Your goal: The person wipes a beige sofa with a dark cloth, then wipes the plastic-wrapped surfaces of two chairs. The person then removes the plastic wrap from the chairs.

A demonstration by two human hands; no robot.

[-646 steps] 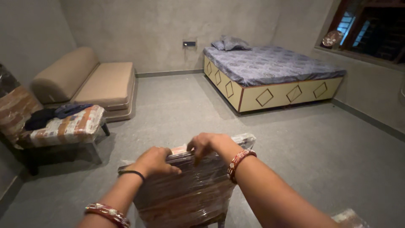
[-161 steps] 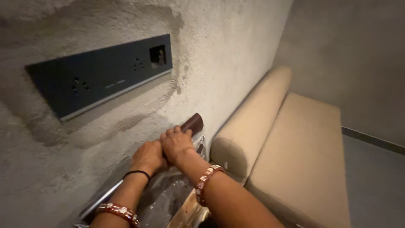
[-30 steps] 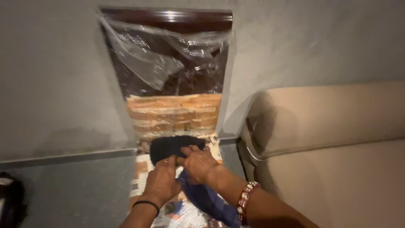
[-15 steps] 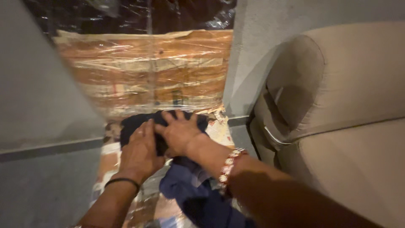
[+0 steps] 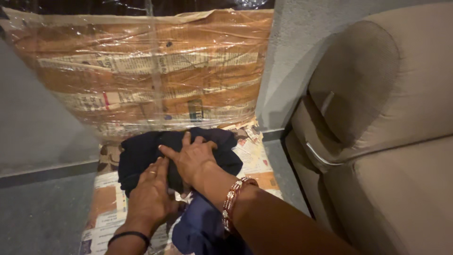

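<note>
A dark black cloth [image 5: 137, 153] lies bunched on the seat of a chair [image 5: 155, 80] wrapped in newspaper and clear plastic film. My right hand [image 5: 191, 158] rests flat on top of the cloth with fingers spread. Just to its left, my left hand [image 5: 151, 196] presses palm down on the cloth's near edge, fingers together. A dark blue garment [image 5: 200, 226] lies under my right forearm at the front of the seat. Neither hand visibly grips anything.
A beige sofa [image 5: 373, 127] stands close on the right, its rounded armrest next to the chair. A grey plaster wall [image 5: 288, 61] rises behind both. Grey floor [image 5: 42, 212] shows to the left of the chair.
The view has moved closer and lower to the seat. My left hand has slid back toward me; my right hand stays spread on the black cloth.
</note>
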